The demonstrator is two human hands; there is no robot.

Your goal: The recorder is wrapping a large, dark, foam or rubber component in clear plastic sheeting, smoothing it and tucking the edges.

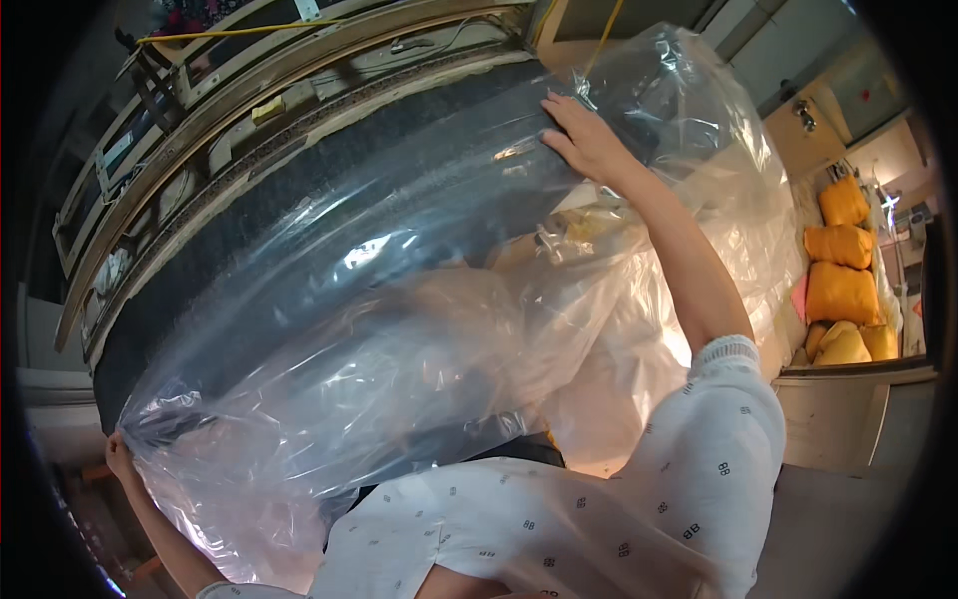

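Note:
A large transparent plastic sheet spreads across a long dark padded surface, wrinkled and shiny, and it drapes down toward my body. At the far left end, my left hand is closed on a gathered edge of the sheet. My right hand reaches out to the far side with its fingers stretched and apart, resting on the plastic near the surface's right part. Loose folds of the sheet billow up to the right of that hand. Whether the sheet is a single layer or a bag, I cannot tell.
Behind the dark surface runs a long wooden and metal frame with a small yellow block on it. Yellow cord stretches along the top. Several orange bundles are stacked at the right, beside a tan panel.

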